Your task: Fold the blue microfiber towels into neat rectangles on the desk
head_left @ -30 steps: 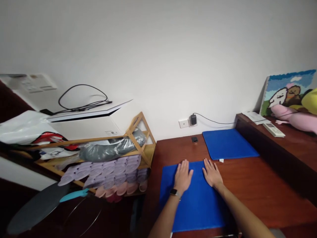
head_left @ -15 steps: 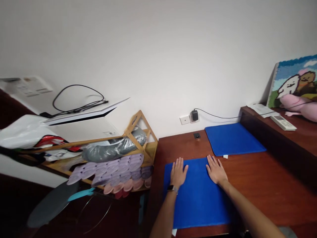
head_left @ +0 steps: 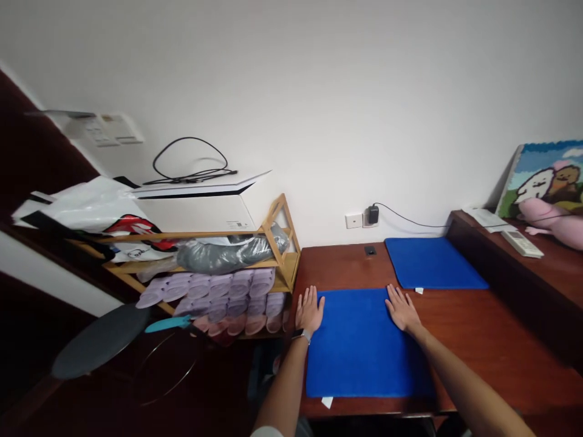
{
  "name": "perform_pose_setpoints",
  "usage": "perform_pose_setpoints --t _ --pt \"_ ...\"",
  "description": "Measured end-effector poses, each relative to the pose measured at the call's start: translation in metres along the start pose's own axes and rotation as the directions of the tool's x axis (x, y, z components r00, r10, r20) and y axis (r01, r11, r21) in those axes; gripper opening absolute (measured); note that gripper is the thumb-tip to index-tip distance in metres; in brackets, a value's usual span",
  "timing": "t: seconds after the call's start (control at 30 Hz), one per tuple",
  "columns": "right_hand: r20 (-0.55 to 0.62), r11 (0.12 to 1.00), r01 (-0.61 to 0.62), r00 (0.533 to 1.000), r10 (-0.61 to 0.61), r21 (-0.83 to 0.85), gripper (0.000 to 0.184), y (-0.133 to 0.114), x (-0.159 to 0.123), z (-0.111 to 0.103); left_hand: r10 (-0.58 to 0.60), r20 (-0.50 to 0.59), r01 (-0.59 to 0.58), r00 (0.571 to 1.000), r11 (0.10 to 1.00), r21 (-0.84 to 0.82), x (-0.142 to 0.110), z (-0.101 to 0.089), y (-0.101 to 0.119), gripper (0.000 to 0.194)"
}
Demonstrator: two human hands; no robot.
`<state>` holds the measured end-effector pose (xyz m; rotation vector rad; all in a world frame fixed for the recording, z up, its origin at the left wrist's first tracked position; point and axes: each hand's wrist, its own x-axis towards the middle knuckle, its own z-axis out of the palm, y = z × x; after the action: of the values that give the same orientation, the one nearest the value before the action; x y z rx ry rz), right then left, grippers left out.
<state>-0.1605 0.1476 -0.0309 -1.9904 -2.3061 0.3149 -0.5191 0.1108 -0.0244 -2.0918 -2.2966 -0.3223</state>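
Observation:
A blue cloth [head_left: 364, 346] lies flat and squared out on the brown wooden desk [head_left: 473, 340], a small white tag showing at its near edge. My left hand [head_left: 310, 311], with a watch on the wrist, rests flat at the cloth's far left corner, fingers stretched out. At the far right corner my right hand [head_left: 403, 311] lies palm down, fingers extended and partly over the cloth's edge. Neither hand holds anything. A second blue cloth [head_left: 432, 262] is spread flat further back on the right, against the raised desk part.
Left of the desk stands a wooden rack [head_left: 286, 267] with purple and pink slippers [head_left: 214, 288] and a white box [head_left: 195, 212] on top. A remote control [head_left: 521, 243] and a pink plush toy [head_left: 553, 220] lie on the raised right side. A black charger [head_left: 373, 213] is plugged into the wall.
The view has tilted and shifted. My left hand has slid left to the front cloth's left edge; my right hand remains at the right corner. The cloth's left side looks straighter.

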Motion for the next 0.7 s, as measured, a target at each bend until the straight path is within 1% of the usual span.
perform_pose_setpoints --t 0.07,0.17,0.2,0.27,0.33,0.4,0.47,0.5,0.53,0.57,0.6,0.67,0.7 --pt "-0.014 1.0 -0.019 1.0 0.019 0.015 0.068 0.0 -0.008 -0.005 -0.001 -0.01 0.001 1.0 1.0 -0.01 0.001 0.001 -0.002 0.07" --pt "-0.091 1.0 -0.022 0.996 0.023 0.012 0.069 0.002 -0.027 -0.006 -0.004 -0.021 0.003 1.0 1.0 -0.023 0.004 0.007 -0.004 0.071" --pt "-0.087 1.0 -0.016 0.996 0.017 0.005 0.07 0.002 -0.033 -0.005 -0.004 -0.025 0.003 1.0 1.0 -0.028 0.004 0.008 -0.004 0.071" --pt "-0.038 1.0 -0.012 0.999 0.012 0.0 0.071 0.003 -0.044 -0.002 0.005 -0.032 -0.006 0.999 0.999 -0.041 0.006 0.009 -0.007 0.071" --pt "0.001 1.0 -0.024 1.0 0.024 0.002 0.071 0.002 -0.05 0.001 0.017 -0.048 -0.019 0.999 0.999 -0.051 0.006 0.006 -0.009 0.07" --pt "0.0 0.999 -0.032 0.999 0.032 0.008 0.07 0.001 -0.053 0.002 0.023 -0.082 -0.027 0.996 0.999 -0.045 0.006 -0.001 -0.009 0.068" --pt "-0.009 0.999 -0.031 0.999 0.031 0.013 0.07 -0.001 -0.053 0.002 0.041 -0.125 -0.045 0.991 0.999 -0.028 0.004 -0.01 0.002 0.066" --pt "-0.013 1.0 -0.025 1.0 0.025 0.015 0.07 -0.001 -0.053 0.002 0.067 -0.141 -0.071 0.988 0.997 -0.02 0.001 -0.015 0.014 0.066" --pt "-0.016 1.0 -0.019 1.0 0.02 0.017 0.07 -0.001 -0.052 0.003 0.109 -0.15 -0.113 0.983 0.993 -0.016 -0.002 -0.018 0.031 0.065" --pt "-0.019 1.0 -0.017 1.0 0.017 0.018 0.07 0.0 -0.052 0.004 0.166 -0.149 -0.171 0.975 0.985 -0.018 -0.007 -0.019 0.053 0.065" --pt "-0.022 1.0 -0.016 1.0 0.017 0.017 0.07 0.001 -0.052 0.005 0.229 -0.14 -0.234 0.963 0.972 -0.026 -0.013 -0.018 0.078 0.065" --pt "-0.029 1.0 -0.013 0.999 0.014 0.012 0.069 0.003 -0.052 0.009 0.364 -0.092 -0.37 0.927 0.926 -0.07 -0.027 -0.011 0.135 0.066" --pt "-0.032 1.0 -0.006 0.999 0.007 0.007 0.069 0.004 -0.052 0.011 0.399 -0.063 -0.403 0.915 0.909 -0.101 -0.034 -0.005 0.163 0.067"
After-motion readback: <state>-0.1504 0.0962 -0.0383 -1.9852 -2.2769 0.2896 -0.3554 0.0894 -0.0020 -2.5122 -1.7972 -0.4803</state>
